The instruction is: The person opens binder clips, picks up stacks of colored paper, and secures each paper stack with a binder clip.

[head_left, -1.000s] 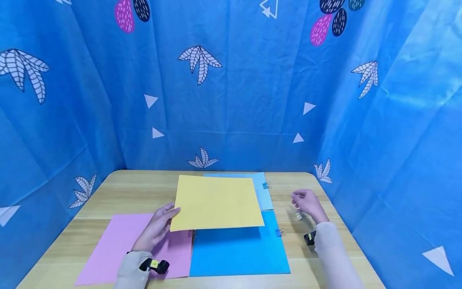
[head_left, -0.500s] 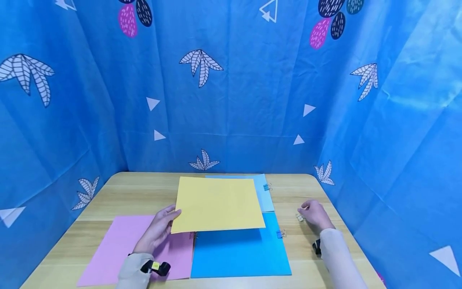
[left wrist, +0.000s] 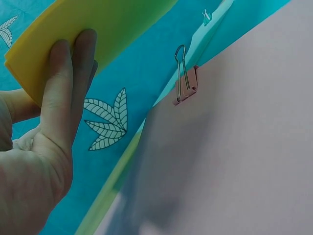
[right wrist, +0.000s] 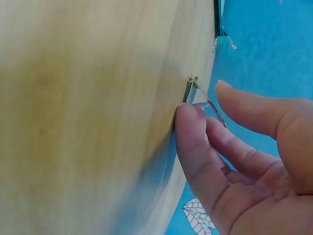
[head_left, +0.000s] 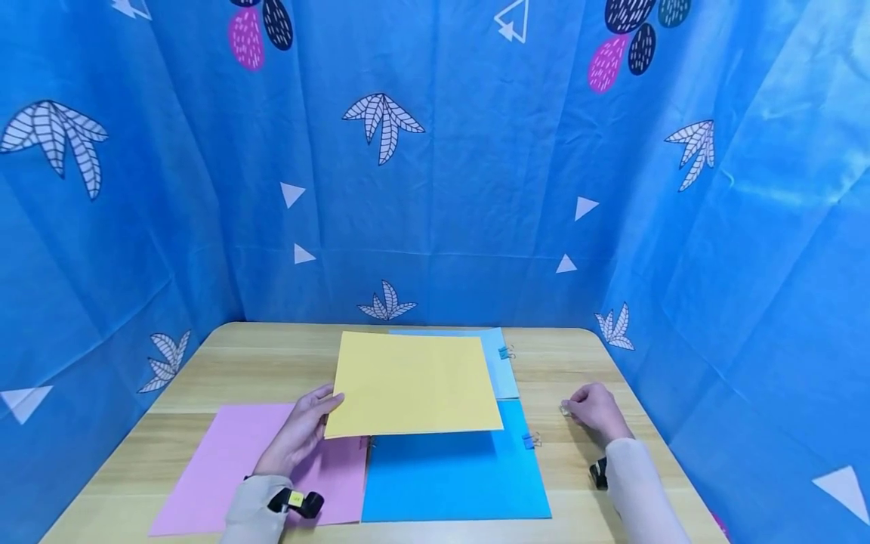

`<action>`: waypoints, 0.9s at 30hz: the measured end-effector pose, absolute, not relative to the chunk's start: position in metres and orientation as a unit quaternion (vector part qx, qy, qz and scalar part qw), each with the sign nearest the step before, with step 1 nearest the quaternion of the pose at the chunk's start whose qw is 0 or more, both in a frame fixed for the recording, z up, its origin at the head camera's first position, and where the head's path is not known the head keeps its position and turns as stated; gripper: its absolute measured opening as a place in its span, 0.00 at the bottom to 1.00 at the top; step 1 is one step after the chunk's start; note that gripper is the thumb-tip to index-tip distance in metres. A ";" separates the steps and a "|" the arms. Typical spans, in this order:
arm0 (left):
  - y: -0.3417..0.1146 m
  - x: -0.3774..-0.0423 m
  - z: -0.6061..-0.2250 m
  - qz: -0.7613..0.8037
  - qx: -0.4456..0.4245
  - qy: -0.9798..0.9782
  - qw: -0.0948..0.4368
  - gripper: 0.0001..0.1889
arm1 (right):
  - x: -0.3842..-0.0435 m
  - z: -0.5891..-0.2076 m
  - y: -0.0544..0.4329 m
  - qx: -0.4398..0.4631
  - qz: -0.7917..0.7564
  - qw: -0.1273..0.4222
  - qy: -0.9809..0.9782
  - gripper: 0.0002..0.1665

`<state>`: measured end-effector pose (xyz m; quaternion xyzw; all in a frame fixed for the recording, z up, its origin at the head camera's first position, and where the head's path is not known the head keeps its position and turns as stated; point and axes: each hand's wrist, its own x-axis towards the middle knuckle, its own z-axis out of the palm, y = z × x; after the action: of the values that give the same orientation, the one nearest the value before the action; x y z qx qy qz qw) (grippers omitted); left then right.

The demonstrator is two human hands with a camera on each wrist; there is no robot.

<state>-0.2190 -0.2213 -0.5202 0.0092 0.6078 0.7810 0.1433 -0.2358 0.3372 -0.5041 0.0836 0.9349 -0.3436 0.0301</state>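
My left hand (head_left: 299,431) grips the left edge of a stack of yellow paper (head_left: 414,385), thumb on top and fingers beneath. Raised above the table, the stack overhangs blue paper (head_left: 455,483) and part of some light blue paper (head_left: 501,370). On the table at the right, my right hand (head_left: 598,409) reaches down to a small yellowish binder clip (head_left: 565,409). Seen from the right wrist, the index fingertip touches this clip (right wrist: 191,88), while the thumb stands apart from it. Part of the clip is hidden behind the fingers.
Pink paper (head_left: 217,461) lies at the left, with a pink binder clip (left wrist: 188,88) on its edge. A blue binder clip (head_left: 530,440) holds the blue paper, and another clip (head_left: 506,353) holds the light blue paper. Blue patterned cloth (head_left: 435,189) surrounds the wooden table (head_left: 272,363).
My right hand has come down and slightly right onto the yellowish clip, which it now partly covers. The left hand keeps holding the yellow paper almost still.
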 end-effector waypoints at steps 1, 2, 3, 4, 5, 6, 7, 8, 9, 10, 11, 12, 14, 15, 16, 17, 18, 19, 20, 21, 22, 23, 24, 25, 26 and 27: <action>-0.221 -0.219 -0.520 0.782 0.011 0.607 0.144 0.42 | -0.235 -0.504 0.338 0.085 -0.349 0.031 0.933 0.12; -0.221 -0.219 -0.520 0.782 0.009 0.607 0.142 0.42 | -0.234 -0.504 0.338 0.086 -0.354 0.032 0.931 0.12; -0.221 -0.219 -0.520 0.782 0.005 0.606 0.143 0.42 | -0.233 -0.504 0.338 0.086 -0.359 0.031 0.929 0.12; -0.221 -0.219 -0.520 0.783 0.003 0.606 0.141 0.42 | -0.232 -0.504 0.339 0.083 -0.360 0.030 0.929 0.12; -0.221 -0.219 -0.520 0.784 0.002 0.604 0.142 0.42 | -0.232 -0.503 0.339 0.081 -0.363 0.028 0.928 0.12; -0.221 -0.219 -0.520 0.784 -0.001 0.605 0.140 0.42 | -0.231 -0.504 0.340 0.079 -0.366 0.026 0.927 0.12; -0.221 -0.219 -0.519 0.783 -0.002 0.606 0.141 0.42 | -0.231 -0.504 0.340 0.081 -0.369 0.024 0.925 0.12; -0.221 -0.218 -0.519 0.783 -0.006 0.606 0.140 0.42 | -0.230 -0.504 0.340 0.081 -0.372 0.023 0.924 0.12; -0.221 -0.218 -0.519 0.784 -0.004 0.605 0.143 0.42 | -0.229 -0.503 0.340 0.080 -0.373 0.022 0.924 0.13; -0.221 -0.218 -0.518 0.783 -0.005 0.606 0.141 0.42 | -0.229 -0.503 0.340 0.078 -0.374 0.021 0.924 0.13; -0.221 -0.218 -0.517 0.783 -0.006 0.605 0.141 0.42 | -0.228 -0.502 0.340 0.078 -0.377 0.021 0.923 0.13; -0.221 -0.217 -0.517 0.783 -0.007 0.606 0.140 0.42 | -0.228 -0.501 0.339 0.078 -0.378 0.021 0.922 0.13; -0.221 -0.217 -0.516 0.785 -0.010 0.603 0.143 0.42 | -0.227 -0.499 0.338 0.080 -0.384 0.021 0.920 0.13; -0.221 -0.216 -0.515 0.785 -0.009 0.603 0.143 0.42 | -0.226 -0.498 0.337 0.080 -0.387 0.021 0.918 0.13; -0.221 -0.216 -0.515 0.785 -0.012 0.603 0.142 0.42 | -0.226 -0.497 0.336 0.077 -0.390 0.020 0.917 0.13; -0.221 -0.216 -0.515 0.785 -0.013 0.602 0.142 0.43 | -0.226 -0.496 0.334 0.076 -0.394 0.018 0.916 0.13; -0.221 -0.216 -0.514 0.785 -0.013 0.602 0.143 0.43 | -0.227 -0.495 0.333 0.075 -0.398 0.015 0.914 0.13; -0.221 -0.215 -0.514 0.785 -0.012 0.603 0.143 0.43 | -0.227 -0.494 0.332 0.073 -0.401 0.013 0.913 0.13; -0.221 -0.215 -0.514 0.785 -0.010 0.603 0.143 0.42 | -0.228 -0.493 0.330 0.068 -0.405 0.010 0.912 0.13; -0.221 -0.215 -0.514 0.783 -0.008 0.605 0.142 0.41 | -0.228 -0.492 0.329 0.063 -0.409 0.007 0.910 0.13; -0.221 -0.215 -0.514 0.783 -0.007 0.605 0.141 0.41 | -0.229 -0.491 0.327 0.059 -0.415 0.007 0.908 0.13; -0.221 -0.215 -0.515 0.783 -0.005 0.606 0.140 0.40 | -0.229 -0.491 0.326 0.058 -0.423 0.008 0.904 0.13; -0.221 -0.215 -0.515 0.784 -0.006 0.604 0.141 0.39 | -0.230 -0.490 0.324 0.057 -0.434 0.012 0.899 0.13; -0.221 -0.215 -0.515 0.784 -0.006 0.605 0.142 0.39 | -0.230 -0.489 0.322 0.056 -0.445 0.017 0.894 0.13; -0.221 -0.216 -0.515 0.784 -0.006 0.604 0.143 0.39 | -0.231 -0.489 0.321 0.055 -0.454 0.022 0.889 0.14; -0.221 -0.216 -0.515 0.784 -0.010 0.604 0.141 0.39 | -0.232 -0.488 0.319 0.059 -0.466 0.025 0.882 0.15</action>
<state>-0.2158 -0.2215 -0.5154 -0.0104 0.6042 0.7841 0.1413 -0.2323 0.3187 -0.4878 0.0587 0.8823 -0.4664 0.0252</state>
